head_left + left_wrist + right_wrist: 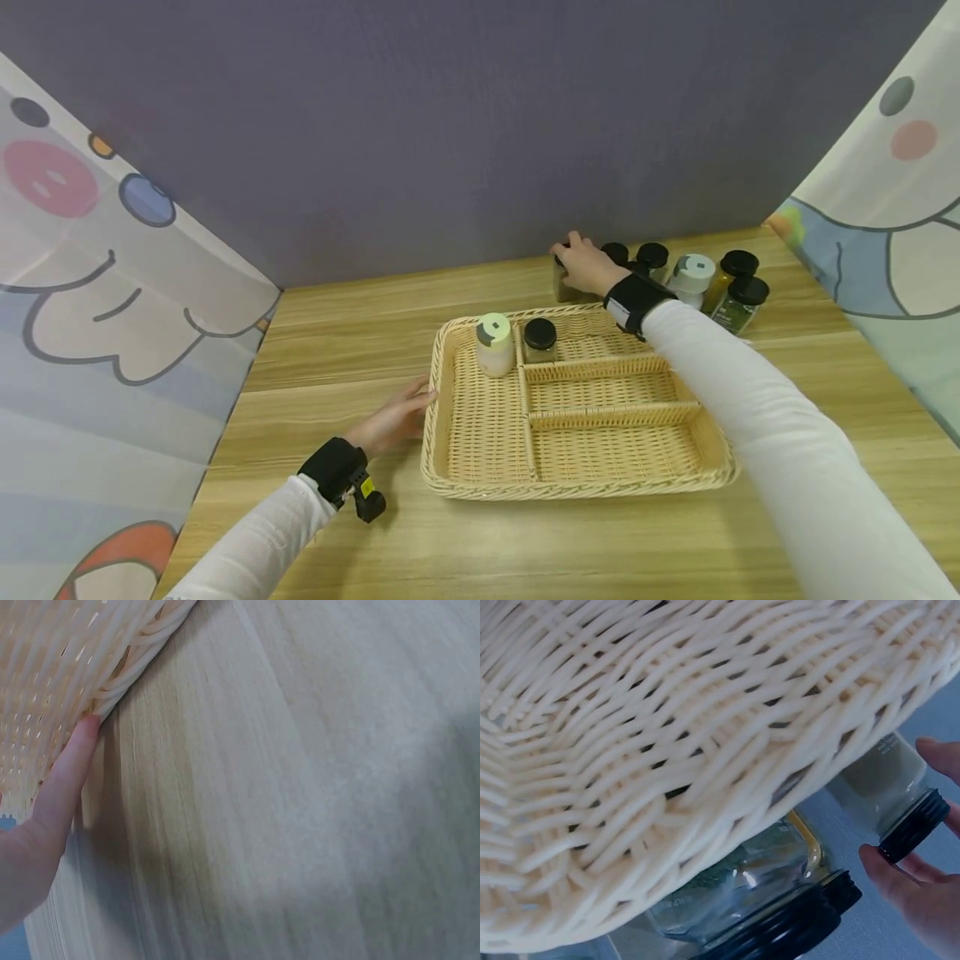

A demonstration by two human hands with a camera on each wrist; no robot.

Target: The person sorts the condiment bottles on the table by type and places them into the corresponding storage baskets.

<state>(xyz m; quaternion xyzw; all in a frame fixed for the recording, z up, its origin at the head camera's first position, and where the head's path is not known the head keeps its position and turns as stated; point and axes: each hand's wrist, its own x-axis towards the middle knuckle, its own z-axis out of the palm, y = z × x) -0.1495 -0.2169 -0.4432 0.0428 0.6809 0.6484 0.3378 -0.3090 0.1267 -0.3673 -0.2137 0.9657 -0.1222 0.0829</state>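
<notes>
A pale wicker basket with several compartments lies on the wooden table. My left hand rests against its left side, one extended finger touching the woven rim. Behind the basket, my right hand reaches over a spice jar and grips it by its black lid. The fingers partly hide this jar in the head view. Inside the basket, a white-capped jar stands in the left compartment and a black-lidded jar in the back one.
Right of my right hand stand several more jars, among them a white one, a yellow-brown one and one with green contents. A grey panel rises along the table's back edge. Patterned curtains hang at both sides.
</notes>
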